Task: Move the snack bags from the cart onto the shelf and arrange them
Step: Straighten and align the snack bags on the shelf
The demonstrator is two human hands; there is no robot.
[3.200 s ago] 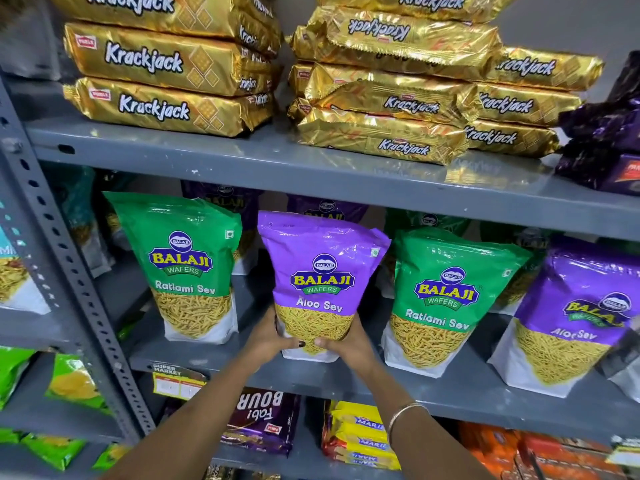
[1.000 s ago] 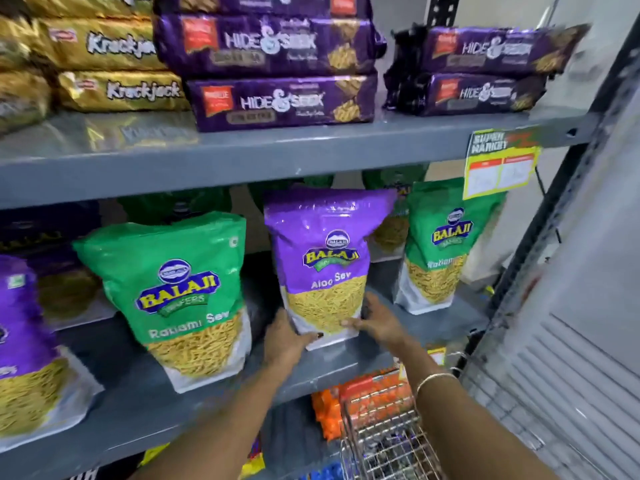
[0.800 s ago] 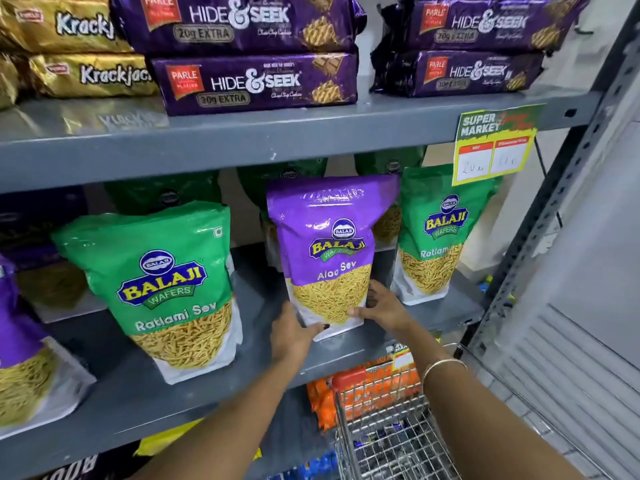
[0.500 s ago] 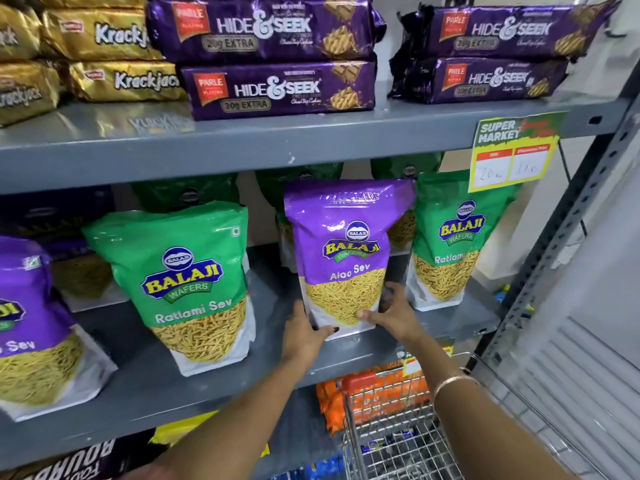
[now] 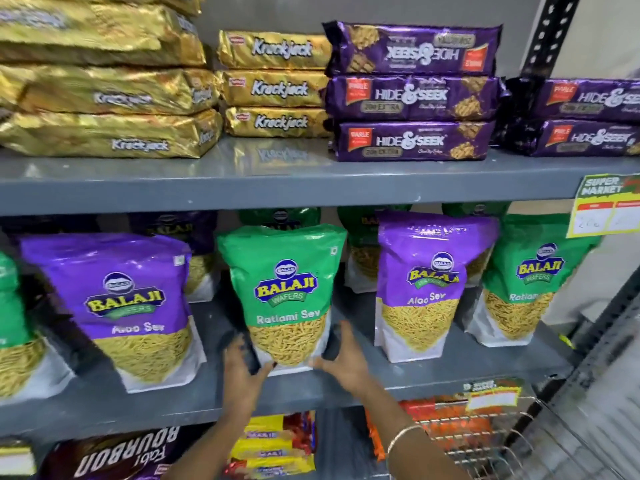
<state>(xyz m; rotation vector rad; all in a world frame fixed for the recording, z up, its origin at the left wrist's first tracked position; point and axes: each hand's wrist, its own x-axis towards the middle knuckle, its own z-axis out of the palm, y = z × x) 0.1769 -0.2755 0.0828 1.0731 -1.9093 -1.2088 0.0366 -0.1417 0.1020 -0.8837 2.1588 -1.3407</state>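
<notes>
A green Ratlami Sev bag (image 5: 284,292) stands upright on the grey middle shelf (image 5: 311,393). My left hand (image 5: 242,365) grips its lower left corner and my right hand (image 5: 341,358) holds its lower right side. A purple Aloo Sev bag (image 5: 426,289) stands to its right, then another green bag (image 5: 530,285). A second purple Aloo Sev bag (image 5: 121,306) stands to the left. More bags stand in a row behind. The wire cart (image 5: 491,441) shows at the bottom right.
Gold Krackjack packs (image 5: 273,88) and purple Hide & Seek packs (image 5: 412,95) are stacked on the upper shelf. A yellow price tag (image 5: 602,209) hangs at the right. The dark shelf upright (image 5: 609,317) runs down the right side. Biscuit packs (image 5: 273,445) fill the lower shelf.
My hands have left the purple Aloo Sev bag and moved left onto the green Ratlami Sev bag. The view has shifted left and up.
</notes>
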